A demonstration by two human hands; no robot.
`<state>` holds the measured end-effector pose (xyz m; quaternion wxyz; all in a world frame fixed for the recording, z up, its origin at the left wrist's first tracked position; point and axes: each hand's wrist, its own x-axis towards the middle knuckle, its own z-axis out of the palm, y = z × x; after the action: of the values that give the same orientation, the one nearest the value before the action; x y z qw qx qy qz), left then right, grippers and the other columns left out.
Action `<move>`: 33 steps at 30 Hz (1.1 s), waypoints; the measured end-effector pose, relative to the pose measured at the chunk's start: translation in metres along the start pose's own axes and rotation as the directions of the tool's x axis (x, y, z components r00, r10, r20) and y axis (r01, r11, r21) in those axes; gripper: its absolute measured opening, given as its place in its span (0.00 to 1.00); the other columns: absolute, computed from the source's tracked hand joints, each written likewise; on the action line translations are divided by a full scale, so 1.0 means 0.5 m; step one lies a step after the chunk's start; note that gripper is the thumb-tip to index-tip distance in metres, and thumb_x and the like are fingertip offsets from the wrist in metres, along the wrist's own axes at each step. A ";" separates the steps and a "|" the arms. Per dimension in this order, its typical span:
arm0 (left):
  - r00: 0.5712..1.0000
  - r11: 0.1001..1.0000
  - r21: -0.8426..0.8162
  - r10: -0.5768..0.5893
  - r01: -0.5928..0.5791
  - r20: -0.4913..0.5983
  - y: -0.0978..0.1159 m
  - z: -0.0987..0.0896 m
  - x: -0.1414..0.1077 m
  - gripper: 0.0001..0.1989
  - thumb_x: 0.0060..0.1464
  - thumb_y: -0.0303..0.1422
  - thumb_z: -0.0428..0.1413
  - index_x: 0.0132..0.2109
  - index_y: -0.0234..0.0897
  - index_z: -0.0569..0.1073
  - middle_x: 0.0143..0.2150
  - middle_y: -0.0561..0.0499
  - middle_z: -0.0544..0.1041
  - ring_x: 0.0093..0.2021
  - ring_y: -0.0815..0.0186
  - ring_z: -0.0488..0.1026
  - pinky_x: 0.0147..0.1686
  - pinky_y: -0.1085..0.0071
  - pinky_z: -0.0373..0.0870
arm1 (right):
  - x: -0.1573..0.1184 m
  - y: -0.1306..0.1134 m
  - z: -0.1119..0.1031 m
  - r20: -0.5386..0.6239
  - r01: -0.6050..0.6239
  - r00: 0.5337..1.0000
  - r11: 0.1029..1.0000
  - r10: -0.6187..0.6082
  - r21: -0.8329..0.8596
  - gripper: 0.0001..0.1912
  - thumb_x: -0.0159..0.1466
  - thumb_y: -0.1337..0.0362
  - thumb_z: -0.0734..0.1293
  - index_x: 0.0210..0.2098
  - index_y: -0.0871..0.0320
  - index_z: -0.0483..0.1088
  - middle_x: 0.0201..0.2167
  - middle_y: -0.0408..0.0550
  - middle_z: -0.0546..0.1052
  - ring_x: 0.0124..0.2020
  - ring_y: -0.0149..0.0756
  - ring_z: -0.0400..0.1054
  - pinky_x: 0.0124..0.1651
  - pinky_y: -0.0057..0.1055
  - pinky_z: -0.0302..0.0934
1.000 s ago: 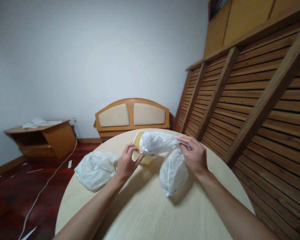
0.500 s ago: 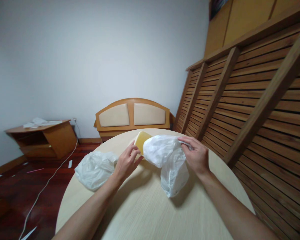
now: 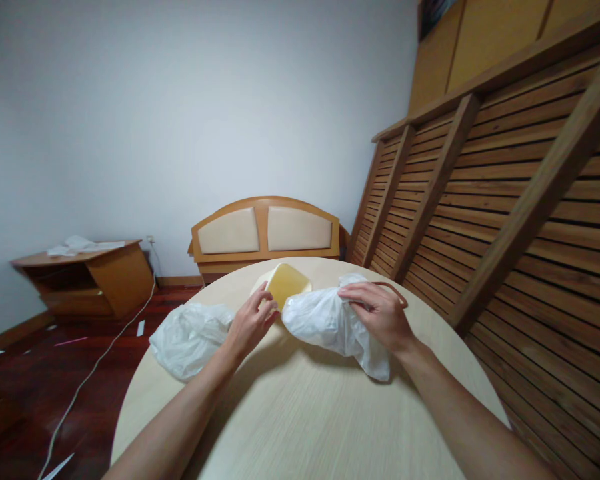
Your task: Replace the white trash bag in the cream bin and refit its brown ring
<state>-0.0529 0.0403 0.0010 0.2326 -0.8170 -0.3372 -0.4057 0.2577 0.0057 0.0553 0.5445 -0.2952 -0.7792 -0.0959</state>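
My left hand is closed on the near left edge of a yellow plastic box, which stands tilted over the table with its inside showing. In my right hand the gathered part of a white plastic bag is gripped between thumb and fingers. The bag's rounded left end lies right beside the box's lower edge, and its loose part droops to the right. What the bag contains is hidden. A thin brown loop shows behind my right hand; I cannot tell what it belongs to.
A second crumpled white plastic bag lies at the left of the round table. Behind stand a headboard and a low cabinet. A slatted wooden frame leans on the right. A white cable crosses the floor.
My right hand has shifted the bag slightly down, away from the box, and its hanging part has swung right. More of the box's yellow inside shows. The brown loop has come into view.
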 end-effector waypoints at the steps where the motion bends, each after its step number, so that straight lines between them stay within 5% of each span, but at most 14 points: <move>1: 1.000 1.000 0.002 -0.018 0.018 -0.012 -0.003 0.001 -0.001 0.03 0.62 0.28 0.55 0.42 0.40 0.71 0.46 0.46 0.73 0.65 0.50 0.67 0.53 0.58 0.77 | 0.000 -0.002 0.000 -0.001 0.010 1.000 1.000 -0.010 -0.001 0.14 0.62 0.74 0.66 0.39 0.51 0.80 0.39 0.44 0.83 0.41 0.38 0.78 0.47 0.39 0.74; 8: 0.982 0.988 -0.044 -0.153 0.149 -0.112 -0.026 0.011 -0.008 0.05 0.60 0.28 0.58 0.42 0.41 0.71 0.47 0.47 0.72 0.64 0.52 0.69 0.54 0.56 0.77 | 0.001 -0.007 -0.006 -0.056 -0.004 0.998 1.000 0.005 0.003 0.15 0.61 0.74 0.65 0.39 0.51 0.80 0.38 0.45 0.82 0.40 0.39 0.77 0.47 0.40 0.73; 24: 0.952 0.970 -0.075 -0.242 0.232 -0.188 -0.038 0.010 -0.006 0.07 0.58 0.28 0.60 0.42 0.40 0.70 0.46 0.47 0.70 0.56 0.55 0.73 0.50 0.57 0.77 | 0.001 -0.015 -0.015 -0.115 0.014 0.993 1.000 -0.013 0.009 0.13 0.63 0.72 0.65 0.37 0.51 0.80 0.36 0.45 0.82 0.39 0.40 0.77 0.46 0.41 0.73; 33: 0.908 0.934 -0.136 -0.355 0.331 -0.223 -0.034 0.002 0.001 0.06 0.59 0.33 0.60 0.41 0.40 0.71 0.45 0.48 0.70 0.52 0.57 0.73 0.53 0.57 0.74 | -0.003 -0.007 0.000 0.036 0.113 0.993 0.992 -0.115 0.055 0.14 0.61 0.75 0.64 0.38 0.53 0.78 0.35 0.45 0.82 0.38 0.38 0.77 0.43 0.38 0.72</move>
<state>-0.0646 0.0526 0.0028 0.1583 -0.6991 -0.4248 -0.5529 0.2559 0.0023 0.0543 0.5304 -0.2374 -0.8076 -0.1004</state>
